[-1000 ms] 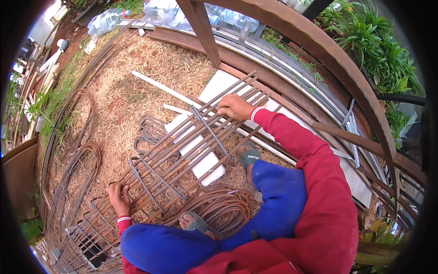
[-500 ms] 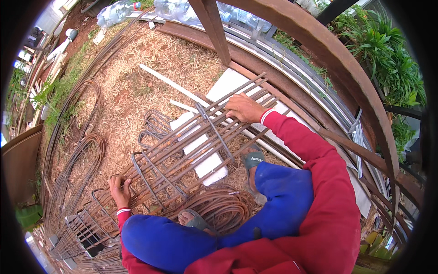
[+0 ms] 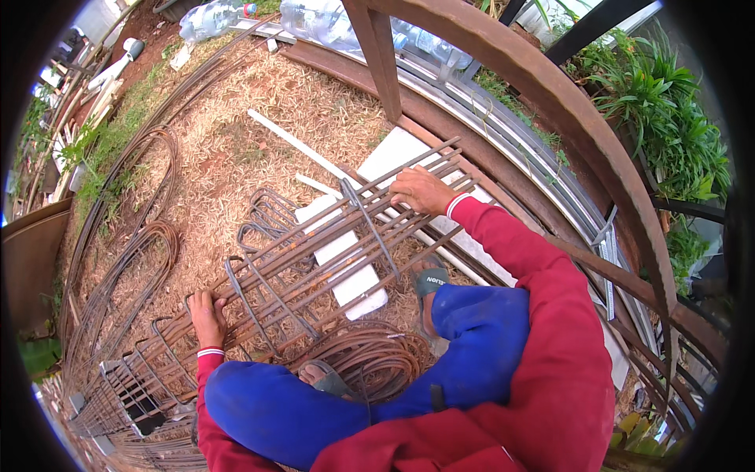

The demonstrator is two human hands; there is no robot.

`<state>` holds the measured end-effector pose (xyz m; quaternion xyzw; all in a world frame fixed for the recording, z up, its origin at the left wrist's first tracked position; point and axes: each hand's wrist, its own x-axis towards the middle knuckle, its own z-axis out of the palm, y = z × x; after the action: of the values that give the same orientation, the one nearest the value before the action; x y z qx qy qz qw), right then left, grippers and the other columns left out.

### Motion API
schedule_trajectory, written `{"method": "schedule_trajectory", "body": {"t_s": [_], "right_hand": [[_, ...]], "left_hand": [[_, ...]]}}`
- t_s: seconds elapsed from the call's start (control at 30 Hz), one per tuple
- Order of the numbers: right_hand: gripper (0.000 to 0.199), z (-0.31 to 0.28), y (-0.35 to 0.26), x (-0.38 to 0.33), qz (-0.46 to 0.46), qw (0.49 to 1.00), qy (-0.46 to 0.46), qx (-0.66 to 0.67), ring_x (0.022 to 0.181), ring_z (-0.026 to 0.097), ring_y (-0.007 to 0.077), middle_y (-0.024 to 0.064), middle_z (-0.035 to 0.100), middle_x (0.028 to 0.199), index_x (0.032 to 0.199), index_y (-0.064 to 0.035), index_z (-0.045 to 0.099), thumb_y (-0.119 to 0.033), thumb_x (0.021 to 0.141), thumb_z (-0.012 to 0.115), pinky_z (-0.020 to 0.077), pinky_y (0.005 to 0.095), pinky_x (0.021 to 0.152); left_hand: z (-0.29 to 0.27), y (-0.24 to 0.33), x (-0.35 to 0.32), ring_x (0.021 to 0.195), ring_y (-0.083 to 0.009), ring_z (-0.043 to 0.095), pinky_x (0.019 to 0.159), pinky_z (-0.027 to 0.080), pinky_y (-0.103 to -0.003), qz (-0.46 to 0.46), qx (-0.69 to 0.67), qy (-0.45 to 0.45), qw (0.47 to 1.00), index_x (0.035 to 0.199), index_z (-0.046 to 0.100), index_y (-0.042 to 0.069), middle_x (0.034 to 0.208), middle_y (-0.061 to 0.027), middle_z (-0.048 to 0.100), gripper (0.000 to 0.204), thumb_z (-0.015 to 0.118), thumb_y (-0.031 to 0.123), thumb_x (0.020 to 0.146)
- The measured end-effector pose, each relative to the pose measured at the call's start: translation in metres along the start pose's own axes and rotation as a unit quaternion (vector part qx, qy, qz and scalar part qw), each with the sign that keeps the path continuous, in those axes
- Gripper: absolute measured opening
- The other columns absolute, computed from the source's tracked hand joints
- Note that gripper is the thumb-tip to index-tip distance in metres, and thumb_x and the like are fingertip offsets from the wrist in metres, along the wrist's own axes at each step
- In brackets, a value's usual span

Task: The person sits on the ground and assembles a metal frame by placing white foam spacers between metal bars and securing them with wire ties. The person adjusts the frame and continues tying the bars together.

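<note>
A long bundle of rusty rebar slants from the lower left up to the right, in front of my knees. My left hand is wrapped over the upper bars near the bundle's middle. Towards its right ends, my right hand grips a bar, fingers curled over it. Between the hands, bent steel stirrups encircle the bars: one stirrup near my right hand, another stirrup right of my left. More stirrups ring the bars at lower left. My palms hide the exact grip.
A rebar coil lies by my sandalled feet, and loose bent stirrups lie beyond the bundle. A white slab sits under the bars. A curved rusty beam arches at the right. Plastic bottles line the far edge.
The view has shifted slightly. Both hands stay on the rebar; the fingers of my left hand now lie more closely over the bars.
</note>
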<state>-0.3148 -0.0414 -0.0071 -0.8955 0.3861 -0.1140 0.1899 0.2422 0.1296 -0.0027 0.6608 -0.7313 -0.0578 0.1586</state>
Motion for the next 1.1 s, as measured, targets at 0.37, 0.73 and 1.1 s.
{"method": "schedule_trajectory", "body": {"t_s": [0.37,0.73,1.1], "right_hand": [[0.023,-0.008,-0.002,0.003,0.017,0.999,-0.034,-0.019,0.101,0.057,0.0265,0.0074,0.061,0.094,0.103,-0.0102,0.065,-0.033,0.099,0.061,0.0397,0.0419,0.091],[0.023,-0.004,0.003,0.000,-0.004,0.998,0.008,-0.056,0.095,0.058,0.0246,0.0064,0.060,0.090,0.096,-0.0115,0.062,-0.034,0.097,0.063,0.0414,0.0402,0.085],[0.022,-0.016,0.012,-0.006,0.025,0.996,-0.039,-0.079,0.095,0.057,0.0255,0.0062,0.059,0.090,0.102,-0.0113,0.063,-0.033,0.098,0.062,0.0393,0.0409,0.086]], "left_hand": [[0.002,0.000,0.005,0.093,-0.0379,0.052,0.084,0.042,-0.047,0.019,-0.017,-0.006,1.000,0.095,0.057,0.002,0.095,-0.0168,0.056,0.015,0.067,0.010,0.089],[0.000,0.006,0.013,0.093,-0.0383,0.053,0.084,0.042,-0.047,0.041,-0.016,0.020,0.999,0.094,0.057,0.001,0.093,-0.0165,0.056,0.013,0.066,0.009,0.089],[0.009,0.014,0.006,0.094,-0.0383,0.053,0.087,0.042,-0.048,0.041,-0.041,0.004,0.998,0.095,0.058,0.001,0.096,-0.0171,0.056,0.016,0.068,0.011,0.088]]}}
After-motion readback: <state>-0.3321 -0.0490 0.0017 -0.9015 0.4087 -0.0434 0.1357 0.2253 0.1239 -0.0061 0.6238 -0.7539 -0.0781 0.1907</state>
